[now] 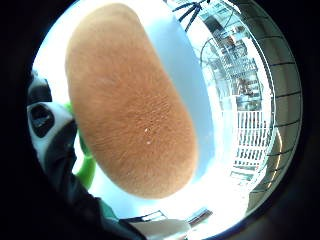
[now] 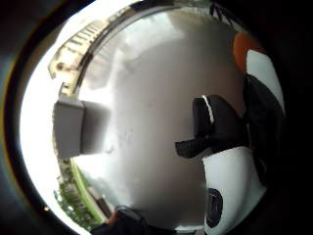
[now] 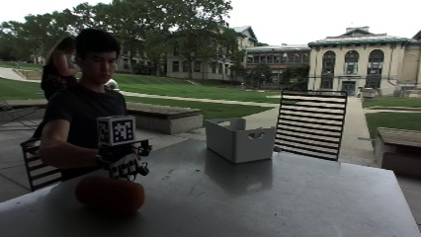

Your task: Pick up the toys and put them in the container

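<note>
Toward the lower left of the outside view, the round orange plush toy (image 3: 109,195) sits on the grey bench (image 3: 276,197), with the gloved right hand (image 3: 125,165) poised just above it. Whether the fingers are spread or already curled round the plush I cannot tell; the palm views show the fuzzy orange surface (image 1: 131,100) very close to the palm. The open white plastic container (image 3: 238,139) stands well apart, near the middle of the frame, with a few toys showing inside. The main risk is a bulky, rounded, soft body: a grasp taken only on its top could let it roll or slip free on the way. Releasing it short would land it on the near rim rather than inside.
</note>
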